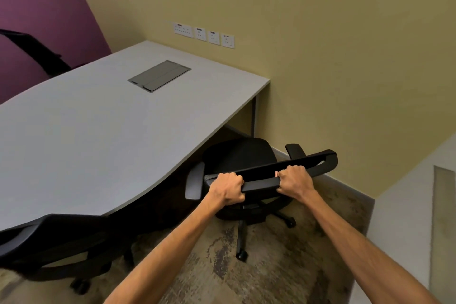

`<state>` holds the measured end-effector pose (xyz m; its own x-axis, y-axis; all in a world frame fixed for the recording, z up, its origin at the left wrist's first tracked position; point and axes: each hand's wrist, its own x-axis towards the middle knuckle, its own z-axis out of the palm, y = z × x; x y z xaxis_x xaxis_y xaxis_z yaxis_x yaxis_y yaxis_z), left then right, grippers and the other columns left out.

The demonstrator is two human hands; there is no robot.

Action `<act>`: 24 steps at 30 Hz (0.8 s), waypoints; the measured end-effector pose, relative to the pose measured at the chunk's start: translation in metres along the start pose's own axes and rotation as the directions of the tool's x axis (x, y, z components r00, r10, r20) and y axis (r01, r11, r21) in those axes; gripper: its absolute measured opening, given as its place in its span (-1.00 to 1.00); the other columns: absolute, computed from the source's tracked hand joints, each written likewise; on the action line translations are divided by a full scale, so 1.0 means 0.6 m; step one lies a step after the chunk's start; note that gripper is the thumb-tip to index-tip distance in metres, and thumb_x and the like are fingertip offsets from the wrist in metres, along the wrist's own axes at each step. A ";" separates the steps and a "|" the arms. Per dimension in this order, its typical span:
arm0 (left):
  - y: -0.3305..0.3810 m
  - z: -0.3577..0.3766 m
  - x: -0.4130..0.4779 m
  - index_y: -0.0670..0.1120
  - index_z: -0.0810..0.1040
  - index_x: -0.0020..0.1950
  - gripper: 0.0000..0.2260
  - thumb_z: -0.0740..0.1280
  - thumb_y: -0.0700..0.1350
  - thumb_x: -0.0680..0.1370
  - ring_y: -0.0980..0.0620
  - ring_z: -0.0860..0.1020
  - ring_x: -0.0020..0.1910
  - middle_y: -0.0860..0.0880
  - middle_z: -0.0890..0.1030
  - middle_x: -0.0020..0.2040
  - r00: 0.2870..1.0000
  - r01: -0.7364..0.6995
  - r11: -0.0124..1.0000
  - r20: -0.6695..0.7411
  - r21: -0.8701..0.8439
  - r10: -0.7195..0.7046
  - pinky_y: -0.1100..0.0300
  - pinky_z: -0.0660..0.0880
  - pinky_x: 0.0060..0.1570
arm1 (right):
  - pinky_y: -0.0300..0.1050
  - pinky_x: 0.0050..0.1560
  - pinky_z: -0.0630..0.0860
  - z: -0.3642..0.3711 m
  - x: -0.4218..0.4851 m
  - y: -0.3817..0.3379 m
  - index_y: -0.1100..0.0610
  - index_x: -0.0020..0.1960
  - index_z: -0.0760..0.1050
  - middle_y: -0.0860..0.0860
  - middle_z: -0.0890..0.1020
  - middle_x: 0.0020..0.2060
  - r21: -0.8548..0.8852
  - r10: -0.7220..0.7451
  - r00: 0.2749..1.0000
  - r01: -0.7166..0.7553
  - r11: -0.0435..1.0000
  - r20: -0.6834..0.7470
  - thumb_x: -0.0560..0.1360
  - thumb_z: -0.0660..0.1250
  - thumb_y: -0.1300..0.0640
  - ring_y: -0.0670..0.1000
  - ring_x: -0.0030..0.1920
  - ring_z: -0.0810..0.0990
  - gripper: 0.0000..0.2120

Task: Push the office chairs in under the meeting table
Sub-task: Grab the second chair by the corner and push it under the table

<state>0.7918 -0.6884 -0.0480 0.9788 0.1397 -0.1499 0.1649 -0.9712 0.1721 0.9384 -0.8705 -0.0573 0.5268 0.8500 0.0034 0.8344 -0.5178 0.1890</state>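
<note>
A black office chair (243, 153) stands at the near right corner of the grey meeting table (86, 136), its seat partly under the table edge. My left hand (228, 190) and my right hand (294, 180) both grip the top bar of its backrest, about a hand's width apart. One grey armrest (195, 181) sits close to the table's edge. A second black chair (49, 247) stands at lower left, its back against the table's near edge. A third chair (32, 49) shows at the far side by the purple wall.
A grey cable flap (160, 76) is set into the tabletop. Wall sockets (203, 34) line the yellow wall behind. The table leg (253, 116) stands close to that wall. A white wall or door (419, 217) closes the right side. Patterned carpet covers the floor.
</note>
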 end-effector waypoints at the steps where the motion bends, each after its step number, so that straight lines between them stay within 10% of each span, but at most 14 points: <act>1: -0.003 -0.002 0.004 -0.12 0.56 -0.17 -0.80 0.28 0.00 0.43 -0.10 0.58 -0.25 -0.06 0.56 -0.27 1.000 0.015 1.000 -0.006 -0.005 -0.015 0.08 0.50 -0.21 | -0.12 -0.31 0.35 -0.001 0.011 0.002 0.02 -0.06 0.61 0.00 0.64 -0.32 0.011 -0.010 1.000 0.010 1.000 -0.003 0.37 0.32 -0.09 0.04 -0.27 0.61 -0.76; 24: -0.112 -0.060 0.200 -0.13 0.58 -0.23 -0.82 0.28 -0.04 0.38 -0.10 0.56 -0.33 -0.08 0.58 -0.33 0.947 0.321 0.946 -0.019 0.038 -0.320 0.12 0.40 -0.31 | -0.18 -0.28 0.29 0.000 0.324 0.085 0.06 -0.09 0.65 0.01 0.64 -0.34 0.124 -0.245 0.965 0.255 0.959 -0.090 0.40 0.34 -0.06 0.02 -0.27 0.60 -0.78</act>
<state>0.9025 -0.5995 -0.0425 0.8764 0.4471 -0.1787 0.4656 -0.8815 0.0781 1.0831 -0.7318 -0.0471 0.2895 0.9561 0.0458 0.9546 -0.2919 0.0602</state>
